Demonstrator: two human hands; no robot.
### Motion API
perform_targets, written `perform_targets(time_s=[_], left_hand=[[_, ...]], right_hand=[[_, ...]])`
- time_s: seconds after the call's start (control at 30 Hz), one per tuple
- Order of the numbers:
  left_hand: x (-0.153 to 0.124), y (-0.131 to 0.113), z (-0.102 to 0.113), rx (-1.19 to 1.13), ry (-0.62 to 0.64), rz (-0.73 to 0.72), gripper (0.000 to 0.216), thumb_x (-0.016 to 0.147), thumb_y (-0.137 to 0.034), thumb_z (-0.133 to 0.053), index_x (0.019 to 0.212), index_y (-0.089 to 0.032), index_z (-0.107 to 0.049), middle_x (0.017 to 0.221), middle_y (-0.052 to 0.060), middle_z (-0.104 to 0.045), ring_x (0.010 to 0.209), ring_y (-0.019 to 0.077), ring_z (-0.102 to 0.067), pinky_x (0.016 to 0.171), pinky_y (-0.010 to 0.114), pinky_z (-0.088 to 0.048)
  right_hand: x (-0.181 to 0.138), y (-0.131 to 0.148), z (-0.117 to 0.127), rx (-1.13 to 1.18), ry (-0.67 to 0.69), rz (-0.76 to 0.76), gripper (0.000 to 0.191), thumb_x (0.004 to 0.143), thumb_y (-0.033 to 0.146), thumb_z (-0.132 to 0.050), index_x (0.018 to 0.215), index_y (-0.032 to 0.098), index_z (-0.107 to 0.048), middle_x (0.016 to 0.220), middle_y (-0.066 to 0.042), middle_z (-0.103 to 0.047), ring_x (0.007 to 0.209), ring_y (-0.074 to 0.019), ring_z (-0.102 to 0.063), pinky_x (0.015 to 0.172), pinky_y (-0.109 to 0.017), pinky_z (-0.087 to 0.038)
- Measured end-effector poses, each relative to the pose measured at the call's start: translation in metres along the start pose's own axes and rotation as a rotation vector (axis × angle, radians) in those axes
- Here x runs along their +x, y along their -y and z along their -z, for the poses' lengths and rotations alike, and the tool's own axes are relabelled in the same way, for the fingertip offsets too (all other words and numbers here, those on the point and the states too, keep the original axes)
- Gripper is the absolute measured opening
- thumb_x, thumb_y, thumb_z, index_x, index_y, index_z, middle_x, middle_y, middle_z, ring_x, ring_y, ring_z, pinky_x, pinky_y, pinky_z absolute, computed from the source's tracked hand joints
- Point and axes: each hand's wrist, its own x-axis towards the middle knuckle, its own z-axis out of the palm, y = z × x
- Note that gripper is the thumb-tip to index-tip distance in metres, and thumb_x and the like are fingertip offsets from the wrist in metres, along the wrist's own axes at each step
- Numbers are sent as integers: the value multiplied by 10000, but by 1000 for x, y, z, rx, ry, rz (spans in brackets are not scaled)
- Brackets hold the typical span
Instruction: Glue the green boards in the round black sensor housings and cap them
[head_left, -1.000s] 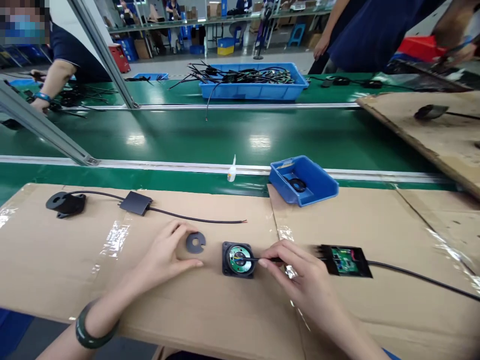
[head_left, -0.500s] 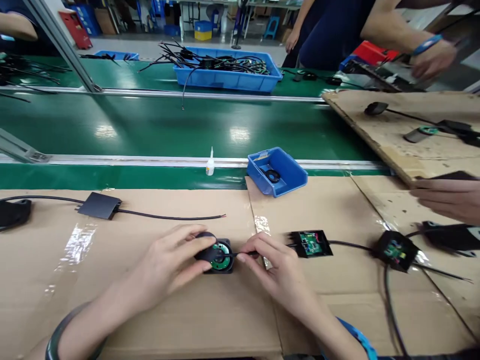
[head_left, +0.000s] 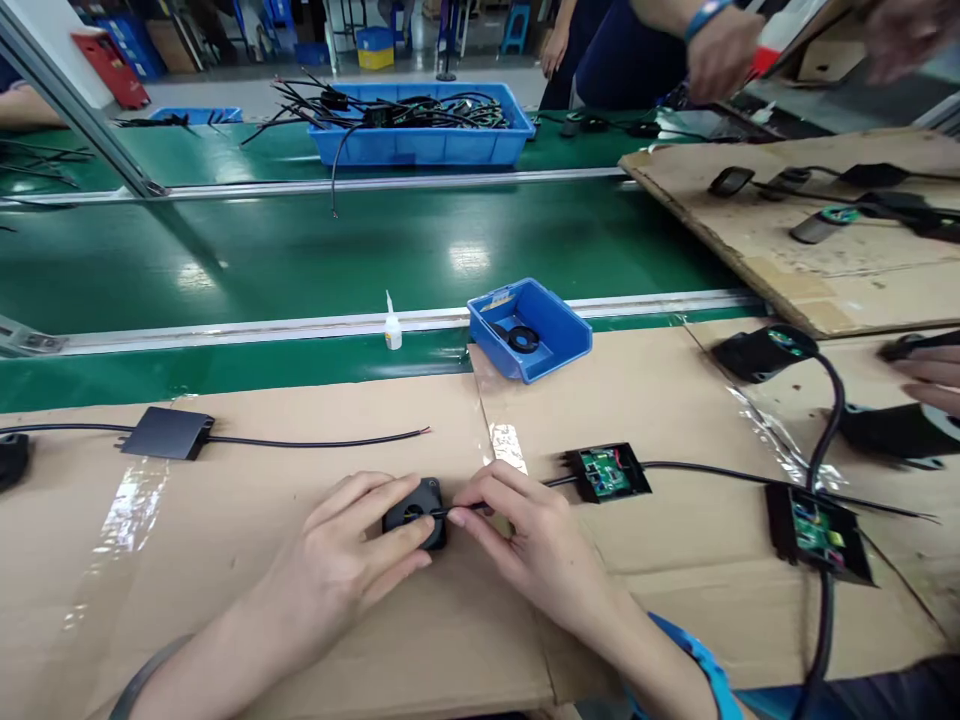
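Black capped housing (head_left: 416, 510) flat on cardboard

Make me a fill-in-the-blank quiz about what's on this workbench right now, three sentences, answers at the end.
1. The left hand grips a small ____ housing on the cardboard, while the right hand pinches its thin cable.
2. The white bottle stands left of an open bin coloured ____.
3. The open box right of the right hand holds a circuit board coloured ____.

Missing words: black; blue; green.
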Motion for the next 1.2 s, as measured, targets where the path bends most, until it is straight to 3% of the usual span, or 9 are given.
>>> perform_targets(time_s=[0.33,0.5,0.6,0.7,0.8,0.9,0.97,1.1,1.2], left_hand=[[-2,5,-8,-16,-59,-54,160,890,-187,-679,1045,-149,-689,1155,101,-672,1091,222,-564,843,342,-574],[4,3,-6,80,-24,-116,153,895,-170,-671,1042,-130,-660,1113,130,-674,1120,294,-565,826,438,-566],[7,5,-3,104,16,-182,280,891,-349,-671,1035,-110,-643,1099,165,-660,1100,341,-581,850,545,-560],[3,13,-6,75,41,-182,308,890,-386,-658,1071,-139,-625,1168,175,-617,1167,376,-554,889,619,-535],[-7,23,-16,-10,88,-109,216,930,-248,-617,1133,-172,-609,1256,183,-554,1183,352,-563,843,527,-587],[-16,27,-27,-83,70,-58,229,925,-169,-610,1154,-183,-605,1231,172,-545,1039,262,-639,726,363,-621],[-21,26,-32,-106,-13,-76,252,903,-127,-628,1149,-176,-602,1213,171,-543,1039,249,-637,731,336,-618],[-28,16,-36,-22,-175,-150,332,884,-38,-594,1192,-161,-605,1272,198,-516,1156,281,-594,822,380,-607],[-32,7,-34,112,-264,-159,355,871,-26,-599,1189,-178,-640,1301,188,-503,1172,271,-594,859,371,-599]], right_hand=[[-1,-1,0,-1,-16,24,88,928,129,-583,861,145,-637,792,-35,-597,678,-113,-579,610,-215,-448],[0,0,0,-5,-25,33,96,925,115,-580,850,138,-636,788,-38,-591,684,-115,-570,615,-215,-451],[1,1,0,-14,-27,49,101,925,113,-580,848,142,-639,777,-36,-583,678,-117,-561,613,-221,-456],[-5,6,3,-132,-136,96,82,917,120,-592,936,155,-663,918,-81,-611,831,-166,-601,733,-276,-502],[-20,15,5,-208,-260,61,131,917,97,-565,992,163,-650,960,-98,-599,899,-182,-614,772,-287,-515],[-35,23,-2,-8,-17,-186,151,970,165,-485,1002,176,-633,884,-64,-629,771,-146,-639,670,-245,-525],[-39,24,-12,145,134,-344,254,998,268,-439,1155,169,-612,1012,-97,-658,852,-172,-659,753,-295,-556],[-35,24,-35,402,139,-467,555,988,494,-433,1438,168,-440,1398,-158,-511,1319,-250,-485,1140,-448,-377],[-31,27,-45,681,104,-525,749,919,630,-508,1509,199,-347,1524,-131,-392,1432,-241,-361,1208,-423,-282]])
